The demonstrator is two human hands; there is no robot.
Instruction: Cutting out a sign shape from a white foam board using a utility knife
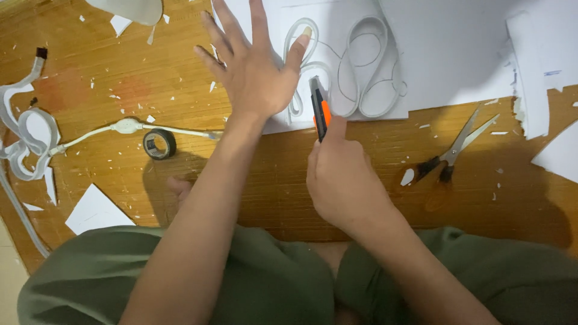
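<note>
Seated cross-legged on a woven bamboo floor mat [373,162], a person works over a large white sheet [457,54] — the left hand [253,72] spread flat, fingers splayed and closed on nothing, pressing down on the sheet's near-left corner beside a looped length of pale flexible strip [364,66], apparently to keep the work from sliding. The thumb lies across one loop of the strip. The right hand [340,180] is clenched around an orange-and-black utility knife [320,108], its tip pointing away from the body and resting at the sheet's near edge, just beside the left thumb — little room there for the blade to wander.

Scissors [454,150] lie with their blades parted to the right, well apart from both hands, tips nearly at the sheet's border. To the left, a roll of black tape [159,144] sits touching a thin white cable [126,127] with an inline joint, and another coil of strip [27,138] lies by the mat's left edge. Paper scraps [93,210] litter the mat; the widest open stretch lies between the knife hand and the scissors.
</note>
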